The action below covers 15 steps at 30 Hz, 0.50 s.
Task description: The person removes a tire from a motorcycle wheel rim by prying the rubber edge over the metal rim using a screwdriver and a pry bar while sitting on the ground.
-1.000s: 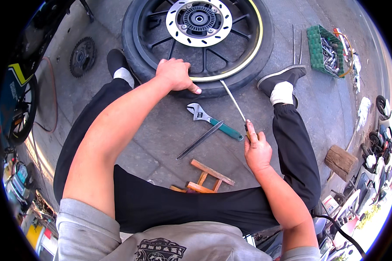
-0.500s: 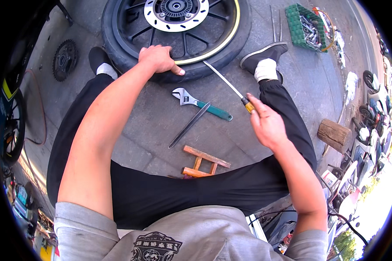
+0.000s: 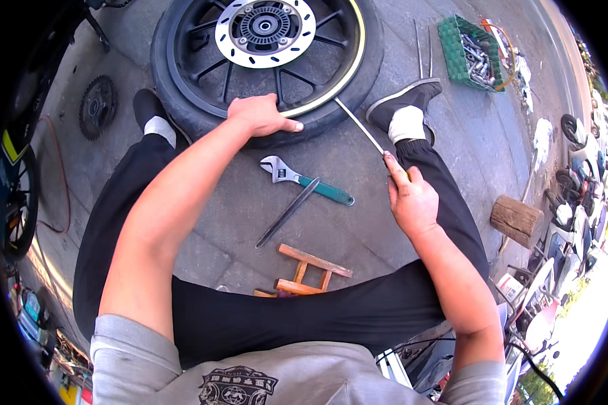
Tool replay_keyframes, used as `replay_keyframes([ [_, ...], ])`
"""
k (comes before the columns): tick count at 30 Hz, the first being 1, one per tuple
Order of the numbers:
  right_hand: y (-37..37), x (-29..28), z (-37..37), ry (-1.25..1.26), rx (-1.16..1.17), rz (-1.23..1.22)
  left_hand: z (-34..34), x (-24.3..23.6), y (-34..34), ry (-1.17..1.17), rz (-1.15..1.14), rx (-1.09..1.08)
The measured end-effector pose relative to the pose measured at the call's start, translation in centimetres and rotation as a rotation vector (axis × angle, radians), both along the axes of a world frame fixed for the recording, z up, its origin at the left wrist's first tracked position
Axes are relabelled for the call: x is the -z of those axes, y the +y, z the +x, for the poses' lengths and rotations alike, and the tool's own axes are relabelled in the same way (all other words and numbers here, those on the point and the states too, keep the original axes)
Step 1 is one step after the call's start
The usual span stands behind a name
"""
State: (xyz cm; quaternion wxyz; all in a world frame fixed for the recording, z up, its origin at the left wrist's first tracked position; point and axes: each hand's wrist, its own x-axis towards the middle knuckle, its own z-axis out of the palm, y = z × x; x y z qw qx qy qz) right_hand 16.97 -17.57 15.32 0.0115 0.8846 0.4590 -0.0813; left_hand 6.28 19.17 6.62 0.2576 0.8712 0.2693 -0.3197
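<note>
A motorcycle wheel (image 3: pixel 230 94) with a black tyre, dark spokes and a slotted brake disc (image 3: pixel 265 32) lies flat between my feet. My left hand (image 3: pixel 258 116) grips its near edge, fingers curled over the rim and thumb along the tyre. In my right hand (image 3: pixel 414 204) is a long screwdriver (image 3: pixel 361 127); its yellow handle is mostly hidden by my fingers, and the index finger stretches toward the shaft. The screwdriver's tip meets the yellow-striped rim where the tyre begins, right of my left hand. An adjustable wrench (image 3: pixel 311 181) with a green handle lies nearer me, a dark metal bar (image 3: pixel 287 212) across it.
A small wooden stool (image 3: pixel 311 266) lies close to my legs. At the upper right stands a green woven basket (image 3: pixel 456 57) of metal tools, with two thin rods (image 3: pixel 422 50) beside it. A wooden block (image 3: pixel 517 221) is at right, a sprocket (image 3: pixel 98 108) at left.
The screwdriver's tip has moved right along the rim, and its handle has sunk deeper into my right hand. My left hand has slid slightly right. The whole scene has shifted a little.
</note>
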Motion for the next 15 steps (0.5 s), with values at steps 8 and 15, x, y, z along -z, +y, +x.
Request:
replay_keyframes([
  [8, -3.4, 10.2, -2.6, 0.188, 0.132, 0.051, 0.4, 1.3, 0.5, 0.064, -0.102, -0.041],
  [15, -5.6, 18.8, -2.3, 0.304, 0.187, 0.184, 1.0, 1.7, -1.8, 0.066, 0.051, -0.042],
])
